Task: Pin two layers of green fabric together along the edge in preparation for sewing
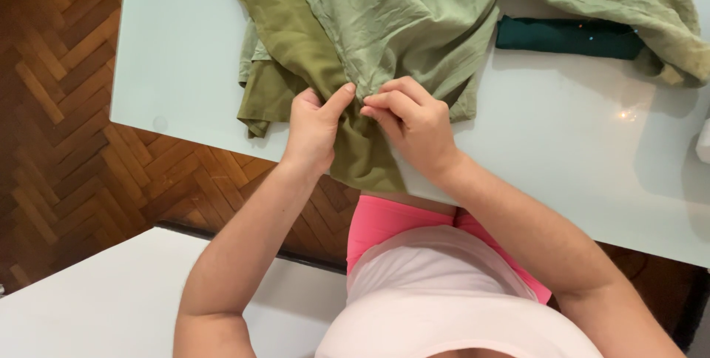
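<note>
Left hand [314, 125] and right hand [414, 117] both pinch closed on one fold of the olive cloth [296, 40] at the near edge of the tabletop [177, 47]; its end droops over that edge. I judge the hanging weight could pull the cloth floorward if either pinch slackens. The lighter green cloth [414, 18] overlaps and could snag.

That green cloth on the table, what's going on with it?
A person pinches a fold of the crumpled olive-green fabric with both hands, left hand and right hand close together at the edge of the pale glass table. A lighter sage-green fabric lies over it, and a folded dark green cloth sits behind.
</note>
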